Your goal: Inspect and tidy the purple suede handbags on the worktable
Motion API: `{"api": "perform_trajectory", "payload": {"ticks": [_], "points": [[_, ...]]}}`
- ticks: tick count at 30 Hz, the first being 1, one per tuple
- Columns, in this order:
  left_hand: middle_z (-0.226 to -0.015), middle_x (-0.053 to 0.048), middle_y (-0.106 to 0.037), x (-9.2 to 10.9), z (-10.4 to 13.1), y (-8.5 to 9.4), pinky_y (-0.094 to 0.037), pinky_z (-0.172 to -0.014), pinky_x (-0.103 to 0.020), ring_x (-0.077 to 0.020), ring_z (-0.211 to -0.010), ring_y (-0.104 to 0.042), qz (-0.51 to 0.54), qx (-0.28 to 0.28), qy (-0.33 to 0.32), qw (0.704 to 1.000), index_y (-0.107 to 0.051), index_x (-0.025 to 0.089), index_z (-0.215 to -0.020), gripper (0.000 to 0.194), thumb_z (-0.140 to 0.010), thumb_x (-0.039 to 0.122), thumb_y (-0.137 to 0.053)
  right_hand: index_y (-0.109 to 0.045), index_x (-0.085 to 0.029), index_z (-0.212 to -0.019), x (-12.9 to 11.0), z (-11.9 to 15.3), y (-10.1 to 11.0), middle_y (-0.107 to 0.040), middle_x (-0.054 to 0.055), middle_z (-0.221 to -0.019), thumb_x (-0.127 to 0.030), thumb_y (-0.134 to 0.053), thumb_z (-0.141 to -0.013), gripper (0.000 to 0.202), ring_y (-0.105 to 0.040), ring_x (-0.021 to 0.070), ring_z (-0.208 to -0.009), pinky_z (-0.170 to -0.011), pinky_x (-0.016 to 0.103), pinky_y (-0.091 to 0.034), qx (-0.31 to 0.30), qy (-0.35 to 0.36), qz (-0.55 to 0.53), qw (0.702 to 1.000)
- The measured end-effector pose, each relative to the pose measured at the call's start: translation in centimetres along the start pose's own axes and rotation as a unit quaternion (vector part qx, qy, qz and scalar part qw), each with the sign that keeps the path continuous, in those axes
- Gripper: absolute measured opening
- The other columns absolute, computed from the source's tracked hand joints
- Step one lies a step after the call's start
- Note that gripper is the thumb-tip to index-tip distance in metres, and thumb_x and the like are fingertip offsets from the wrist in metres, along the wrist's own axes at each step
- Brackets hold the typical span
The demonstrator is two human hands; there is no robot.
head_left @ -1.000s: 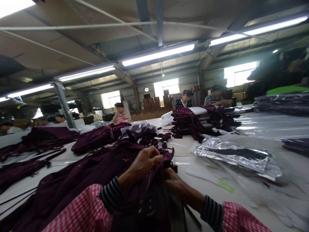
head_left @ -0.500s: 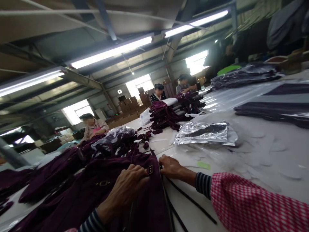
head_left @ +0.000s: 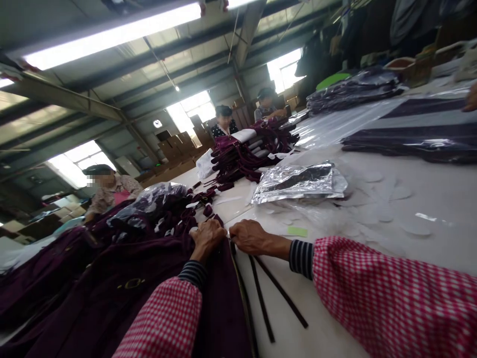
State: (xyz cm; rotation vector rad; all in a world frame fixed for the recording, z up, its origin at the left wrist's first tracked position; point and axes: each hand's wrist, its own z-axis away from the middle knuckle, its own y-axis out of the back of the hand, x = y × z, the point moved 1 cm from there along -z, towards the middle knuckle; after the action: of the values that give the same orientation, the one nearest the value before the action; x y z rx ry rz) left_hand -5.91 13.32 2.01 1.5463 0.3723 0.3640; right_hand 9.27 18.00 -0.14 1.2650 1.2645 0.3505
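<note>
A dark purple garment [head_left: 156, 268] with a zip [head_left: 240, 288] along its right edge lies spread before me. My left hand [head_left: 207, 237] is closed on the upper end of that edge. Close beside it, my right hand [head_left: 249, 237] pinches the zip edge near its top, fingers curled in. Fingertips of both hands almost meet, and what lies between them is too small to make out. Two thin dark straps [head_left: 278, 286] trail over the white table below my right hand. A small buckle-like metal fitting [head_left: 133, 283] shows on the garment's front.
Plastic-wrapped purple pieces [head_left: 149, 204] lie beyond the garment, and a stacked purple pile [head_left: 242, 154] stands farther back. A silvery plastic bag [head_left: 301, 181], a green slip [head_left: 297, 231] and white scraps lie on the table [head_left: 372, 228]. Several co-workers sit beyond; part of another person's hand shows at right.
My left hand has moved up and right along the garment to its top edge, beside my right hand. The view has tilted down and shifted right. Another person's hand has appeared at far right.
</note>
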Motion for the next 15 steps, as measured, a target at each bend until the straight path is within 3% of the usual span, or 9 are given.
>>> {"api": "perform_trajectory", "payload": {"ticks": [6, 11, 15], "points": [[-0.1, -0.01, -0.073, -0.8, -0.1, -0.8, -0.039, -0.081, -0.037, -0.03, -0.106, -0.061, 0.042, 0.04, 0.069, 0.996, -0.07, 0.017, -0.08, 0.016, -0.079, 0.026, -0.056, -0.073, -0.017, -0.085, -0.7, 1.1, 0.8, -0.075, 0.012, -0.09, -0.018, -0.054, -0.084, 0.019, -0.069, 0.025, -0.084, -0.073, 0.03, -0.043, -0.026, 0.048, 0.029, 0.998], [-0.105, -0.01, -0.073, -1.3, -0.4, -1.6, -0.039, -0.085, -0.038, -0.0294, -0.11, -0.061, 0.065, 0.059, 0.082, 0.993, -0.069, 0.017, -0.085, 0.016, -0.081, 0.024, -0.055, -0.065, -0.019, -0.065, -2.1, 6.6, 2.7, -0.064, 0.0, -0.065, -0.012, -0.058, -0.083, 0.02, -0.055, 0.0138, -0.061, -0.062, 0.024, -0.036, -0.13, 0.156, -0.057, 0.977], [-0.108, -0.011, -0.072, -1.1, -0.5, -1.6, -0.039, -0.091, -0.041, -0.03, -0.114, -0.06, 0.08, 0.059, 0.08, 0.992, -0.067, 0.017, -0.084, 0.013, -0.085, 0.026, -0.057, -0.069, -0.02, -0.074, -2.2, 10.2, 2.9, -0.063, -0.002, -0.066, -0.015, -0.056, -0.089, 0.021, -0.054, 0.0131, -0.062, -0.066, 0.024, -0.038, -0.134, 0.13, -0.149, 0.971]]}}
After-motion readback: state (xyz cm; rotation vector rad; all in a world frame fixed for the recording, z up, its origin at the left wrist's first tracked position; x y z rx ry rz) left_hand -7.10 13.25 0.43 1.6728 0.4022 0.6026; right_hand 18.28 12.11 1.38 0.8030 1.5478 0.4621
